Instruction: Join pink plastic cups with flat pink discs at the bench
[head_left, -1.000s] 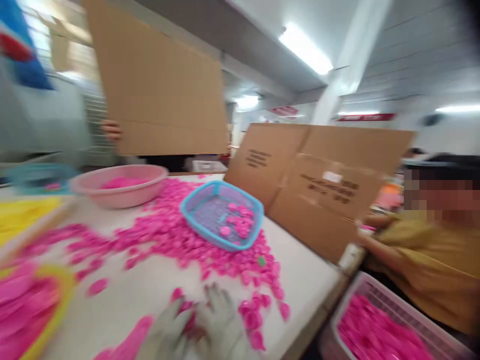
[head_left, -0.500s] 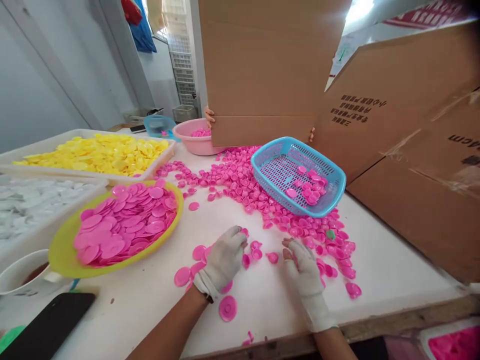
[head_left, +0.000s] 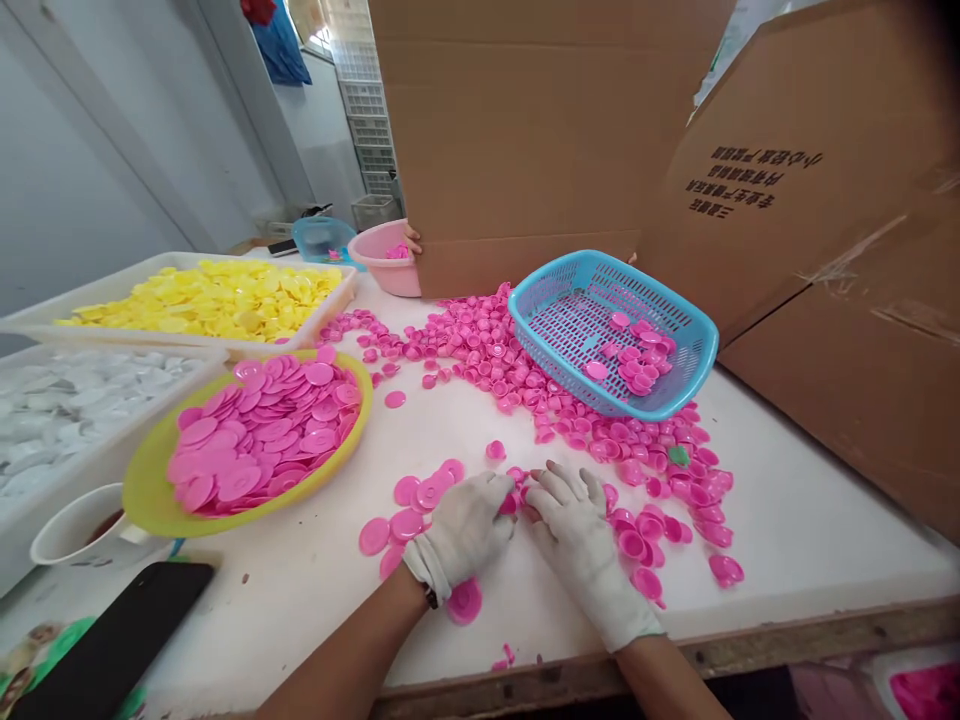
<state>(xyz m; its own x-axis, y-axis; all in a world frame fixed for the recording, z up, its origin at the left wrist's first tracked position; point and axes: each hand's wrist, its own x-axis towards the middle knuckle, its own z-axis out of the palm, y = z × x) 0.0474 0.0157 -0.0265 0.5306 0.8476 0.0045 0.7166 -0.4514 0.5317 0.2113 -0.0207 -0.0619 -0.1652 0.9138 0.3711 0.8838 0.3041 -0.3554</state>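
My left hand (head_left: 469, 528), in a pale glove, curls its fingers round a small pink toy cup (head_left: 510, 502). Flat pink discs, like toy saucers (head_left: 407, 524), lie beside and partly under that hand. My right hand (head_left: 581, 540), gloved too, rests low over the white table, its fingers bent and apart, the tips touching small pink pieces between both hands. Its palm is hidden. A single pink cup (head_left: 495, 451) sits just beyond my left fingers. More pink cups (head_left: 641, 535) lie right of my right hand, joining a long heap (head_left: 495, 350) behind.
A blue basket (head_left: 615, 405) with some pink pieces rests on the heap. At left stand a yellow bowl (head_left: 142, 500) of saucers, trays of yellow and white pieces, a mug (head_left: 60, 545) and a phone (head_left: 120, 640). Cardboard (head_left: 540, 150) walls the back; another person's fingers (head_left: 412, 240) hold its edge.
My right hand has moved left, towards my left hand, and both now meet around the small pink pieces. The view has shifted slightly.
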